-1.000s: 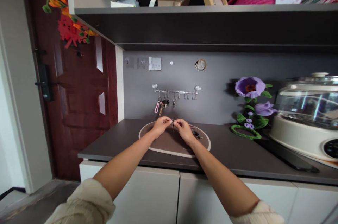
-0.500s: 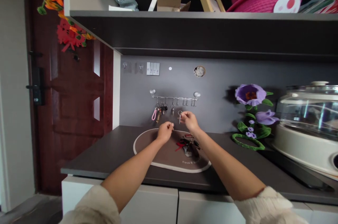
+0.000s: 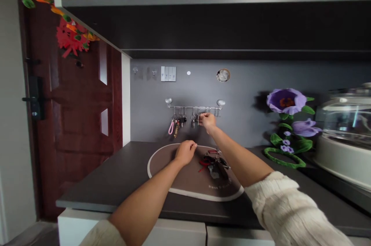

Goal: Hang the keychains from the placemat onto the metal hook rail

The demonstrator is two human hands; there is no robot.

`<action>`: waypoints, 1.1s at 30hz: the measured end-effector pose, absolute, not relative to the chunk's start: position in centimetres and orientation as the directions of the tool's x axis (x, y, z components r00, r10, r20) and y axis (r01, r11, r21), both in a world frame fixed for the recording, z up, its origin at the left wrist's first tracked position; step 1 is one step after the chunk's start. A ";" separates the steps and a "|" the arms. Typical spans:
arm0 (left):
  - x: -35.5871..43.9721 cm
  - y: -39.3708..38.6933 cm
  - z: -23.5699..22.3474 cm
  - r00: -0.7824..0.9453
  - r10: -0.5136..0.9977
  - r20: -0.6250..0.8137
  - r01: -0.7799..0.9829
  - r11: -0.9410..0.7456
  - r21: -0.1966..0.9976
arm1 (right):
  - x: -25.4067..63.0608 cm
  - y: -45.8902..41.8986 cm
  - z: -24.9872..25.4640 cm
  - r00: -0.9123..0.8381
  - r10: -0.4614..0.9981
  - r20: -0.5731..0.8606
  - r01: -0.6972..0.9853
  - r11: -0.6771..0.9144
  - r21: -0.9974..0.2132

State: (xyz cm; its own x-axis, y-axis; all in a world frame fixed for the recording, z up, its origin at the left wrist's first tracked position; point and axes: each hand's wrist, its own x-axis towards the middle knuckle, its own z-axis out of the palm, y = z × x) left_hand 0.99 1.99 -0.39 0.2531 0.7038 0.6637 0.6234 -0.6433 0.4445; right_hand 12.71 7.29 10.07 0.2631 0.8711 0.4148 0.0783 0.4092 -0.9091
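My right hand (image 3: 207, 121) is raised to the metal hook rail (image 3: 194, 107) on the grey wall, its fingers pinched on a small key (image 3: 199, 118) right at one of the hooks. Other keys and a pink strap (image 3: 171, 127) hang from hooks further left. My left hand (image 3: 186, 151) hovers low over the brown oval mat (image 3: 174, 178), fingers loosely curled, with nothing visible in them. A pile of keys with red tags (image 3: 213, 160) lies on the mat just right of that hand.
The mat rests on a dark counter (image 3: 116, 178). Purple artificial flowers (image 3: 285, 122) stand at the right, beside a white cooker with a glass lid (image 3: 344, 138). A dark shelf (image 3: 217, 22) overhangs the counter. A red-brown door (image 3: 72, 118) is at the left.
My hands parted over the mat. The right hand rose with the small key from mat level up to the hook rail; the left hand stayed low above the mat.
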 end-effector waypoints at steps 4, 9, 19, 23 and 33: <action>1.0 1.9 -0.3 0.263 0.695 0.670 0.630 -0.649 0.426 | 12.2 8.1 10.3 0.329 0.860 0.391 0.087 0.384 -0.919; 0.9 1.8 -0.1 0.266 0.700 0.663 0.632 -0.646 0.428 | 12.1 8.7 10.1 0.378 0.853 0.359 0.088 0.353 -0.931; 0.8 1.5 0.1 0.287 0.701 0.653 0.656 -0.640 0.399 | 12.4 8.7 8.9 0.393 0.849 0.352 0.169 0.309 -0.936; 0.7 1.3 0.2 0.295 0.698 0.652 0.663 -0.641 0.386 | 12.6 8.3 8.7 0.376 0.859 0.347 0.185 0.298 -0.937; 0.3 1.4 -0.2 0.299 0.701 0.647 0.518 -0.689 0.507 | 13.7 5.9 7.5 0.311 0.886 0.343 0.157 0.308 -0.938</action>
State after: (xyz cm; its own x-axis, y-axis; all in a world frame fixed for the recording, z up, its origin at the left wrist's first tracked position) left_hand 0.32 1.35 -0.22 0.2990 0.7011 0.6474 0.5180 -0.6890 0.5069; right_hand 13.68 5.87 7.52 0.3113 0.8861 0.3433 0.1573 0.3082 -0.9382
